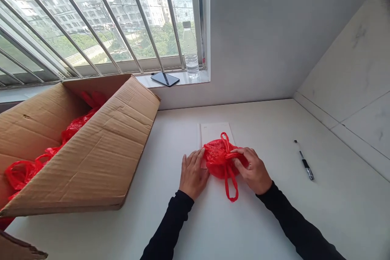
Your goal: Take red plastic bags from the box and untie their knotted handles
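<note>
A knotted red plastic bag (217, 158) with rounded contents sits in the middle of the white table, its loop handles sticking out at the top and toward me. What is inside is hidden. My right hand (253, 170) pinches the gathered plastic beside the knot between thumb and fingers. Against the bag's left side rest the fingertips of my left hand (191, 174), stretched out and not wrapped round it. Beneath the bag lies a pale, flat notebook or sheet (213, 129), partly covered.
A large open cardboard box (112, 154) holding several red plastic bags (77, 126) stands on the left. To the right lies an uncapped pen (306, 165). On the windowsill are a phone (165, 79) and a water bottle (191, 50). Walls bound the table's back and right.
</note>
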{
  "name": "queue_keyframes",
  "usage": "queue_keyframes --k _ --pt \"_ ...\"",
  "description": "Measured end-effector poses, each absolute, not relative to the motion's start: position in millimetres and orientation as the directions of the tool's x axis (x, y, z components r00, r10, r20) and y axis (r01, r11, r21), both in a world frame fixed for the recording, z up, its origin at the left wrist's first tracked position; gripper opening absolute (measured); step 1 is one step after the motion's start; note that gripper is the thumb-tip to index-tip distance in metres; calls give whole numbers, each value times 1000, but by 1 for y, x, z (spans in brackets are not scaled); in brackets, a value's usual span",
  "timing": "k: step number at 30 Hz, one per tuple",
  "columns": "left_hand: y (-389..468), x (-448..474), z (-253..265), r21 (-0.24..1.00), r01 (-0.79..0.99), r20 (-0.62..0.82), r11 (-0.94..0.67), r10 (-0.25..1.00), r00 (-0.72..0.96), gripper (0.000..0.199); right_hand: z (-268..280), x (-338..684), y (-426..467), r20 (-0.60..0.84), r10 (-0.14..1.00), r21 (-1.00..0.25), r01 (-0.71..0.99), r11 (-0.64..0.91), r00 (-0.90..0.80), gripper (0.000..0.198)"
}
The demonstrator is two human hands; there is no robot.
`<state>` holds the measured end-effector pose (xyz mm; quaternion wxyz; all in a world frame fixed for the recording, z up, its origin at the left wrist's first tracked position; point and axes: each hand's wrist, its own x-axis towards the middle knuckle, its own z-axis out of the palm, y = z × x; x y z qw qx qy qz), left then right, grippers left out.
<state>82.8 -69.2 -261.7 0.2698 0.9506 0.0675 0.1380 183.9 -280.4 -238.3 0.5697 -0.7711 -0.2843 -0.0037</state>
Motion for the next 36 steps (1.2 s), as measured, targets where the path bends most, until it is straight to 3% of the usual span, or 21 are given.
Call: queue_keyframes --k 4,10,12,16,19,23,26,28,30,32,36 --pt "-62 91 -264 507 127 229 -853 276 933 58 -237 186 -288 310 368 -920 374 -116 877 16" --pt "-51 109 -250 573 120 301 -810 345 889 49 -226 179 -292 261 419 -952 303 -36 870 17" --pt "-61 107 -237 620 21 335 -784 289 897 46 -224 175 -290 233 452 -963 269 -17 861 16" --pt "-89 93 -208 691 -220 360 -689 63 931 51 -223 171 -287 209 514 -976 211 54 832 11" --pt "-103 84 -196 734 -270 353 -623 10 935 49 -221 167 -286 205 553 -978 198 73 808 7" --pt "-109 75 -190 788 -262 347 -557 51 936 45 -217 162 -289 150 582 -987 155 42 799 8" --pt "-108 70 -192 802 -249 367 -543 120 923 21 -217 160 -294 146 577 -987 162 24 803 9" --pt "-105 66 -194 810 -207 377 -548 219 900 10 -219 159 -298 137 516 -986 164 -7 846 9" --pt "-101 61 -194 818 -155 377 -553 313 871 15 -220 159 -302 111 434 -988 146 -47 894 9" --pt "-101 58 -193 813 -139 379 -566 331 864 14 -218 158 -304 93 418 -989 133 -69 904 9" --pt "-114 60 -192 764 -215 401 -609 187 897 37 -208 150 -300 95 519 -983 164 -88 849 19"
